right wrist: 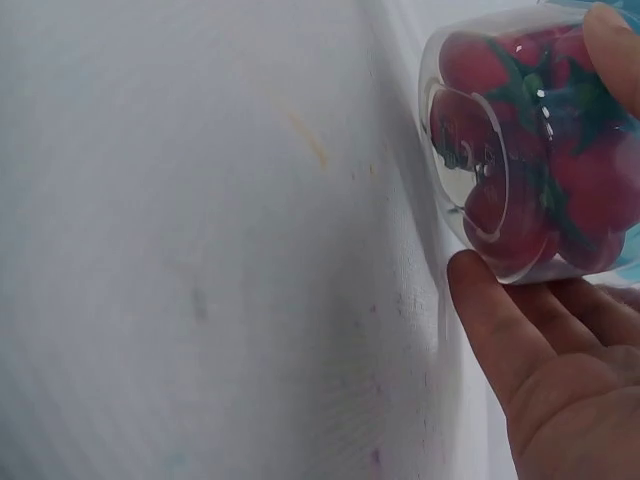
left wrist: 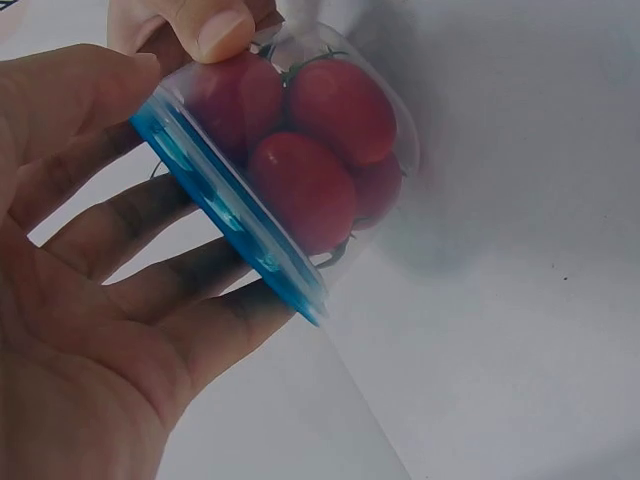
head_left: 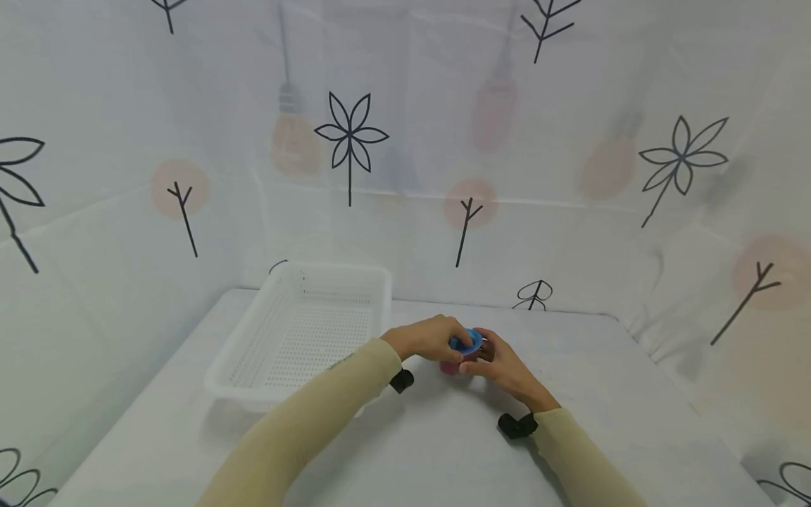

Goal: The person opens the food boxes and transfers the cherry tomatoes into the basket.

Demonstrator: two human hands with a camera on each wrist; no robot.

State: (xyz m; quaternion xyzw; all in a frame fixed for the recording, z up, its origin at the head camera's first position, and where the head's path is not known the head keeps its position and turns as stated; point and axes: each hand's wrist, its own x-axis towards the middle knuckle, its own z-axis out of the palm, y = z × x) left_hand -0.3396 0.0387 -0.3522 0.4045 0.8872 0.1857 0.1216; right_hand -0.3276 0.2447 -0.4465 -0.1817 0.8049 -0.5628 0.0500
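A clear plastic jar (left wrist: pixel 385 215) full of red tomatoes (left wrist: pixel 303 190) with green stems is held between both hands, just right of the basket in the head view. Its blue lid (left wrist: pixel 225 205) is on the jar's mouth. My left hand (head_left: pixel 435 339) has its fingers across the lid, with the thumb at the lid's edge. My right hand (head_left: pixel 507 366) grips the jar's side, thumb on one face and fingers on the other. In the right wrist view the round base of the jar shows, tilted toward the camera. The left hand's fingertips are partly hidden behind the lid.
A white perforated plastic basket (head_left: pixel 218 373) stands on the left of the white-covered table (head_left: pixel 443 451). Behind the table hangs a white sheet (head_left: pixel 405 232) printed with plants and bulbs. Black wrist cameras (head_left: pixel 516 427) sit at both cuffs.
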